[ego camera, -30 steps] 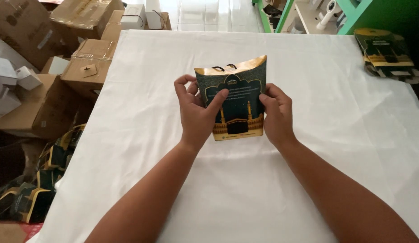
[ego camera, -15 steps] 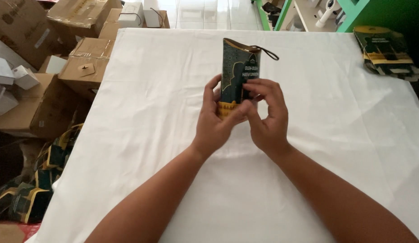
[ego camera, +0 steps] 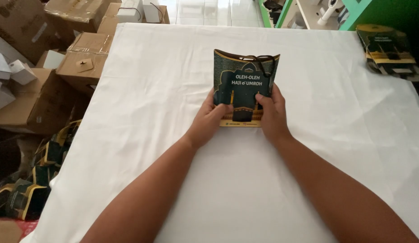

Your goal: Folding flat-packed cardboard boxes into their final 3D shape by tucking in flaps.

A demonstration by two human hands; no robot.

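**Two hands holding a printed gift bag over a white-covered bench**

A small dark-green paper gift bag (ego camera: 243, 85) with gold trim, printed lettering and a building motif stood face-on to the camera, near the middle of the bench (ego camera: 142, 90) and a little toward its far edge. Its lower edge lay at or just above the white cloth; whether it touched could not be told. A thin dark cord handle (ego camera: 263, 60) looped across the upper right part of the bag.

The left hand (ego camera: 210, 118) gripped the bag's lower left corner, its grip closed on the paper with the thumb pressed on the printed front and the other fingers hidden behind. The right hand (ego camera: 272, 114) gripped the lower right corner in the same manner, thumb on the front face, grip closed on the bag. Both forearms ran in from the near edge and converged on the bag.

At the far right of the bench lay a stack of flat bags (ego camera: 389, 51) in the same green and gold, well apart from the hands. To the left of the bench, on the floor, stood several brown cardboard boxes (ego camera: 83, 58) and small white boxes (ego camera: 11, 72). Nearer, at the lower left, a heap of more green-and-gold bags (ego camera: 34, 180) lay beside the bench. Green shelving (ego camera: 353, 11) showed at the far right.
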